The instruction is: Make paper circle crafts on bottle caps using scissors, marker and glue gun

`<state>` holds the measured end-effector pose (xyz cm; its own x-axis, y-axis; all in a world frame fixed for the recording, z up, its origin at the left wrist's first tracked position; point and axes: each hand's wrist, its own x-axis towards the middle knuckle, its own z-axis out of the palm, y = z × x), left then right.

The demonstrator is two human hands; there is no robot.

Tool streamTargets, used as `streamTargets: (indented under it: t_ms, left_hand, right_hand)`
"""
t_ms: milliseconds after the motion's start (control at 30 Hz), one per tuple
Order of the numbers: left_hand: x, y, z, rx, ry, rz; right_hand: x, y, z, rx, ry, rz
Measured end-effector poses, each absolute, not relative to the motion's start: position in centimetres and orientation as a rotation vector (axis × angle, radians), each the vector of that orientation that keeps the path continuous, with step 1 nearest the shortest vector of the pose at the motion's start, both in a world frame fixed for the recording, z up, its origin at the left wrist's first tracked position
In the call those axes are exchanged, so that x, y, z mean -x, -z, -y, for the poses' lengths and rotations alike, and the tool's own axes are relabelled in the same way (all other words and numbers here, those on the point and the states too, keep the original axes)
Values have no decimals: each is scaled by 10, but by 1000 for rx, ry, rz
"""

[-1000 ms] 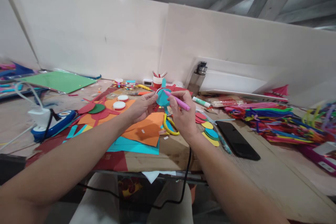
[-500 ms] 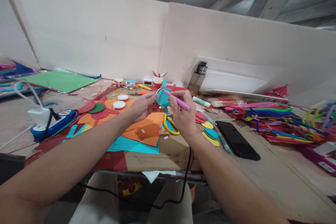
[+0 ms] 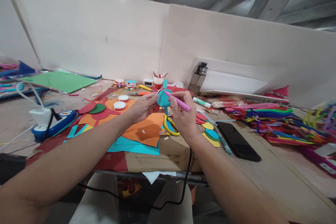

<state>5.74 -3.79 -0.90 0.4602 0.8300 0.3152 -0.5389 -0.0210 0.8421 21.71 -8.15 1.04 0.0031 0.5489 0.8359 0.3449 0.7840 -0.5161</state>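
My left hand (image 3: 144,106) pinches the left edge of a blue round paper piece (image 3: 163,98) with strips sticking out above and below. A white rim shows at its upper left. In my right hand (image 3: 185,113) is a pink marker (image 3: 181,103), its tip at or close to the blue paper; I cannot tell if it touches. Both hands are raised over the table. Below them lie yellow-handled scissors (image 3: 168,130), an orange sheet (image 3: 143,131) and blue sheets (image 3: 139,147). Red and green paper circles with strips (image 3: 96,108) lie left of my left hand.
Two white lids (image 3: 119,105) sit at centre left. Paper circles (image 3: 211,133), a black phone (image 3: 237,141) and a glue stick (image 3: 201,102) lie on the right, with pipe cleaners (image 3: 275,119) beyond. A power strip (image 3: 55,124) is at left; a black cable (image 3: 187,175) hangs in front.
Almost nothing differs. The whole view has shifted by a few pixels, while both hands keep their hold on the blue paper piece and the marker.
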Motion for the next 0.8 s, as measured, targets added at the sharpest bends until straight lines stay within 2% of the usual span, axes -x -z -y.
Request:
streamTargets:
  t_ms: [800]
  left_hand:
    - [-57,10,38,-1164,-1109,-286]
  right_hand:
    - [-216,-11,83,718,-205,1622]
